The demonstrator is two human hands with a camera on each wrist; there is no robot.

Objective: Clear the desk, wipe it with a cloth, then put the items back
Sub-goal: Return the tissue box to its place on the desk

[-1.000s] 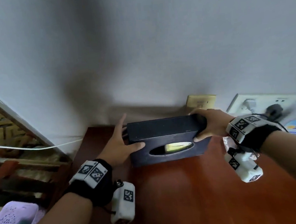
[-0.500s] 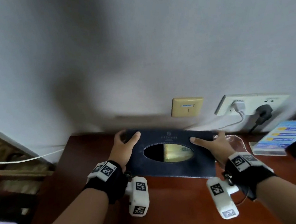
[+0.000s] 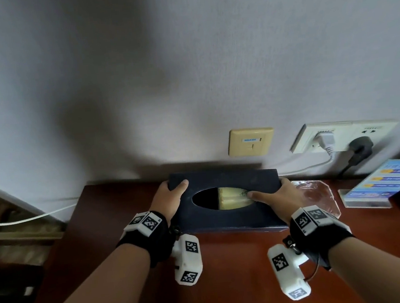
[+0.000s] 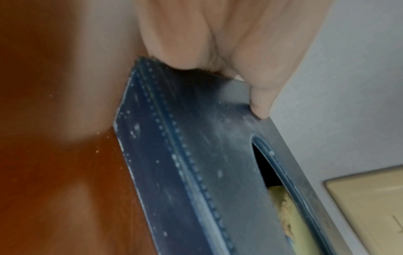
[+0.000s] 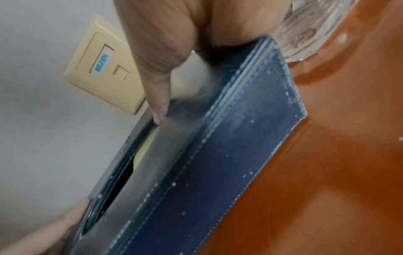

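A dark blue leather tissue box (image 3: pixel 227 218) with an oval slot and yellow tissue pack inside sits on the red-brown desk (image 3: pixel 230 270), against the wall. My left hand (image 3: pixel 170 199) grips its left end, thumb on top near the far corner. My right hand (image 3: pixel 275 197) grips the right end, thumb lying across the top beside the slot. In the left wrist view the tissue box (image 4: pixel 196 163) shows its stitched edge under the left hand (image 4: pixel 218 51). The right wrist view has the tissue box (image 5: pixel 207 163) beneath the right hand (image 5: pixel 165 57).
A clear glass ashtray (image 3: pixel 315 195) sits just right of the box, with a blue leaflet stand (image 3: pixel 382 182) beyond it. On the wall are a beige data socket (image 3: pixel 250 141) and a power outlet (image 3: pixel 339 138) with two plugs. The desk's left edge drops off.
The box went from tilted and lifted to lying flat on the desk against the wall. Both hands shifted with it and my right thumb slid toward the slot.
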